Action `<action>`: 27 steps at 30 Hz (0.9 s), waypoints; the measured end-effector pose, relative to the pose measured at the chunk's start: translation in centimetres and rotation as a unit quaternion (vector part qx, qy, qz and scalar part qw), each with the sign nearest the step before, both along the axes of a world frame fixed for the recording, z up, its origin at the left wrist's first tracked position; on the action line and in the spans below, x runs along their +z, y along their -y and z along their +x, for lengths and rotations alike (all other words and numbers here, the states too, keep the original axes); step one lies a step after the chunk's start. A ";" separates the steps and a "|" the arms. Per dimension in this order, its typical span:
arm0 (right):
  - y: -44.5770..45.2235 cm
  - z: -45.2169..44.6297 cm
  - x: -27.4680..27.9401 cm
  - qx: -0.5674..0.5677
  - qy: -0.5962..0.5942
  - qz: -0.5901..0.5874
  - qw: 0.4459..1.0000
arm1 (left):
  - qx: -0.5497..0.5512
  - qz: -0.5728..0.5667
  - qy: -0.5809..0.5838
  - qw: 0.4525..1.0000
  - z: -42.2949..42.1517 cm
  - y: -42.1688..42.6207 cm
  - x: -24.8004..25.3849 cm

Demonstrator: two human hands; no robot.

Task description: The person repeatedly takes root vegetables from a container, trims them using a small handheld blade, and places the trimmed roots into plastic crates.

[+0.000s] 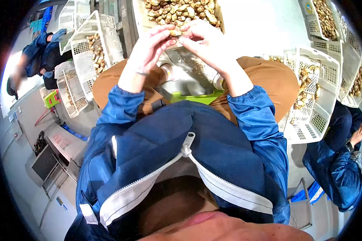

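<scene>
Between the fingertips of both hands is a small yellow-brown piece [175, 33], in front of the near edge of a crate. My left hand [156, 43] has its fingers closed on the piece's left side. My right hand [200, 41] pinches at its right side, thumb and fingers together. Just beyond the hands, a heap of similar yellow and brown pieces [181, 11] lies in the crate [139, 20]. What exactly the pieces are, I cannot tell.
White perforated baskets [330, 74] with similar pieces stand at the right, and more baskets [81, 47] at the left. A co-worker in blue [336, 168] sits at the lower right, another [38, 50] at the upper left. A green plastic edge [197, 97] lies between my knees.
</scene>
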State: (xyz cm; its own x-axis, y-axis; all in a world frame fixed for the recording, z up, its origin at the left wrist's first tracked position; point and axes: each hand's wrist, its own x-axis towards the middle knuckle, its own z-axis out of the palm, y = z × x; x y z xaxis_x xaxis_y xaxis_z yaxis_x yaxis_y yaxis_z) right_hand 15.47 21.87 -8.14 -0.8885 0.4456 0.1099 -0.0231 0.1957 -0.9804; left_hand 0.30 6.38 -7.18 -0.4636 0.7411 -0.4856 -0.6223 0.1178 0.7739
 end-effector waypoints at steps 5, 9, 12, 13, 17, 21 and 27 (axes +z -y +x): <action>0.5 0.4 1.0 0.034 -0.045 -0.076 0.996 | 0.011 -0.015 -0.071 0.997 3.0 1.4 3.4; 0.6 0.4 1.5 0.046 -0.040 -0.252 0.966 | 0.010 -0.042 -0.199 0.979 4.1 1.4 4.7; 0.6 0.8 2.1 0.040 -0.065 -0.119 0.990 | 0.033 -0.005 -0.326 0.945 4.6 1.0 4.0; 0.6 0.7 1.4 0.036 -0.082 -0.088 0.992 | 0.024 -0.005 -0.349 0.937 4.8 0.8 4.2; 0.1 0.6 0.7 0.035 -0.054 -0.222 0.973 | 0.029 0.006 -0.316 0.948 5.0 0.3 4.4; 0.3 0.7 1.1 0.049 -0.059 -0.225 0.971 | 0.005 -0.005 -0.424 0.906 5.0 0.2 4.0; -0.3 0.2 0.8 0.090 -0.003 -0.441 0.893 | 0.002 0.044 -0.478 0.877 4.9 0.9 3.5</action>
